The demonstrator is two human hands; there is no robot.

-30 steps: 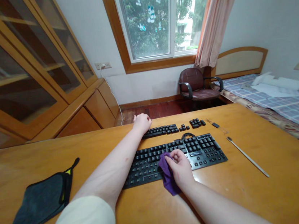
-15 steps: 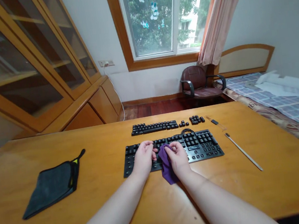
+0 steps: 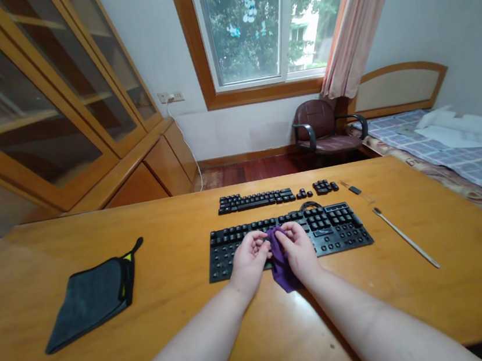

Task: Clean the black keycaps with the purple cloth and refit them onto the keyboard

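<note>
Over the keyboard (image 3: 335, 232) on the desk (image 3: 169, 277), fingers of the right hand (image 3: 302, 252) pinch a purple cloth (image 3: 282, 269), those of the left hand (image 3: 250, 261) curl alongside, grip unclear, and a glass-fronted cabinet (image 3: 108, 153) holds shelves (image 3: 23, 123).

Daylight comes from the sliding window (image 3: 246, 45). Glare whitens the wooden desktop (image 3: 170, 283). Wide-angle distortion stretches the edges.

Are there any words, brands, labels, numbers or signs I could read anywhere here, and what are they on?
None can be read clearly.
Black keyboard: any markings on its keys are too small to read.
Loose keys behind it: also too small.
Small black tool with thin wires: too small to tell.
Purple cloth: no lettering shows.
</note>
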